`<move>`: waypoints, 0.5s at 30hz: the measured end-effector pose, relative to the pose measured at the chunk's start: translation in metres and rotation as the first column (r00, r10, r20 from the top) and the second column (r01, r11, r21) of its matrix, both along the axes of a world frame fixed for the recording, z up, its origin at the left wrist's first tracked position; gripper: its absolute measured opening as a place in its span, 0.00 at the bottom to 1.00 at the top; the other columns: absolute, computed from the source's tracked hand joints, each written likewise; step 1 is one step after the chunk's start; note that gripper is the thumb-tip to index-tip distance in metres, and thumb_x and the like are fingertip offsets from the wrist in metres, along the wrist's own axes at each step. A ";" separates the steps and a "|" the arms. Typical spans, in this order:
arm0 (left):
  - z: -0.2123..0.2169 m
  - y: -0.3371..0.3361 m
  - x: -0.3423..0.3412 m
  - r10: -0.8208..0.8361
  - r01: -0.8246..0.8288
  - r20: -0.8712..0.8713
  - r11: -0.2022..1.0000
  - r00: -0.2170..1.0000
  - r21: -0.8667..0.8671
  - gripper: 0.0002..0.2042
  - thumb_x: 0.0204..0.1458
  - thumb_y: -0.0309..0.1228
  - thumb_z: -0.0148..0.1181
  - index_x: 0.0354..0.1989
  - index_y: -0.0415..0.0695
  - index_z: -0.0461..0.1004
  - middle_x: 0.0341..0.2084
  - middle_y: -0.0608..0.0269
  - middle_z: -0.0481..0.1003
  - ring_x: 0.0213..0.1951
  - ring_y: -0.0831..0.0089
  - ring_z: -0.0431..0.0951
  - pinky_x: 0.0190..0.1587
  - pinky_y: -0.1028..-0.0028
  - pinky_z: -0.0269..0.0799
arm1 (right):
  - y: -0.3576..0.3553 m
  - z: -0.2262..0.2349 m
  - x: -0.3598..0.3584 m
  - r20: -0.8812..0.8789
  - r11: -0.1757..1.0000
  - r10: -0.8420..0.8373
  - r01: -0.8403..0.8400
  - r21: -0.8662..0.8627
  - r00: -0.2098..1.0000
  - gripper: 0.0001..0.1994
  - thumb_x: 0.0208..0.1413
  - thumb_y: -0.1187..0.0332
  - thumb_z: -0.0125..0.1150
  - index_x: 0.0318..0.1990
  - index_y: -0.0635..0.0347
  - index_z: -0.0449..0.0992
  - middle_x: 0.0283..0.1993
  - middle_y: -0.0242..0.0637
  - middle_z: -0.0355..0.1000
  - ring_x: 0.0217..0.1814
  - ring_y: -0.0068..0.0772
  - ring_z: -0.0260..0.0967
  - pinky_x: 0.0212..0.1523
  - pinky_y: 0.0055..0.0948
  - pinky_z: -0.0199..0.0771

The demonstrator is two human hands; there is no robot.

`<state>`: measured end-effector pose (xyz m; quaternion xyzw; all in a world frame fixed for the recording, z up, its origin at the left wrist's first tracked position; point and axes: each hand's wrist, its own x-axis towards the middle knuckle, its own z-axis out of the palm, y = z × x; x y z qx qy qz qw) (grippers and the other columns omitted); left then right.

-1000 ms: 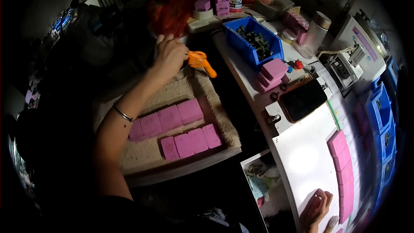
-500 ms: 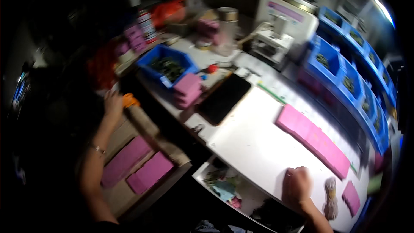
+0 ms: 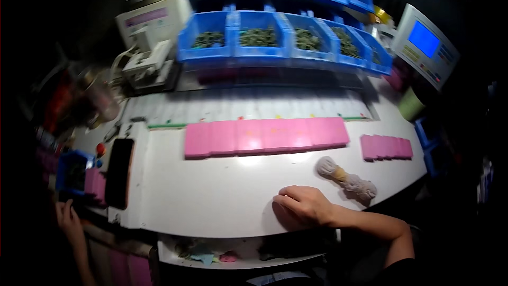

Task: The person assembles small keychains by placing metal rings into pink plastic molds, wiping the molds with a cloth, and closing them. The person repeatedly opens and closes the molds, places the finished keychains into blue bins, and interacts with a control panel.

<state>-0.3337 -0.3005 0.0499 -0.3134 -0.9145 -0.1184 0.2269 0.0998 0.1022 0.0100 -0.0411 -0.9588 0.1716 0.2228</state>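
Note:
My right hand (image 3: 302, 205) rests on the white worktable (image 3: 211, 190) near its front edge, fingers curled, holding nothing. Just right of it lies a grey rolled cloth bundle (image 3: 346, 179). A long row of pink rectangular pads (image 3: 264, 135) lies across the table's middle, with a shorter pink row (image 3: 386, 147) to the right. My left hand (image 3: 67, 218) hangs at the far left below a small blue bin (image 3: 71, 172), fingers spread, beside a stack of pink pads (image 3: 94, 184); whether it touches anything is unclear.
Blue parts bins (image 3: 264, 34) line the shelf behind. A white machine (image 3: 151, 37) stands at the back left, a blue-screened control unit (image 3: 426, 42) at right. A black phone (image 3: 119, 172) lies on the table's left. A drawer (image 3: 211, 251) is open below the front edge.
The view has swung right from the left side bench to the white table. My left hand left the orange tool and dropped low. My right hand stays resting on the table.

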 end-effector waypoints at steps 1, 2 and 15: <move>0.014 0.020 0.020 -0.089 0.089 -0.092 0.996 0.992 -0.013 0.13 0.47 0.13 0.48 0.41 0.36 0.71 0.37 0.53 0.65 0.40 0.58 0.68 0.44 0.74 0.63 | 0.002 0.009 0.010 -0.037 0.999 -0.045 0.045 -0.004 0.998 0.10 0.44 0.75 0.57 0.37 0.64 0.71 0.33 0.40 0.69 0.29 0.38 0.69 0.29 0.30 0.71; 0.021 0.038 0.036 -0.177 0.176 -0.181 0.984 0.967 -0.022 0.14 0.47 0.11 0.47 0.43 0.36 0.69 0.38 0.53 0.63 0.39 0.58 0.67 0.42 0.74 0.63 | 0.007 0.012 0.016 -0.059 0.998 -0.055 0.056 0.010 0.997 0.10 0.43 0.75 0.57 0.37 0.64 0.71 0.32 0.41 0.69 0.29 0.38 0.69 0.29 0.30 0.71; 0.026 0.283 0.202 -0.913 0.903 0.017 0.407 0.408 0.137 0.22 0.26 0.09 0.45 0.35 0.35 0.74 0.32 0.51 0.67 0.29 0.62 0.69 0.29 0.71 0.67 | 0.191 0.010 0.257 0.085 0.441 -0.897 0.889 0.123 0.434 0.18 0.41 0.76 0.54 0.45 0.60 0.72 0.49 0.49 0.65 0.53 0.51 0.59 0.55 0.40 0.61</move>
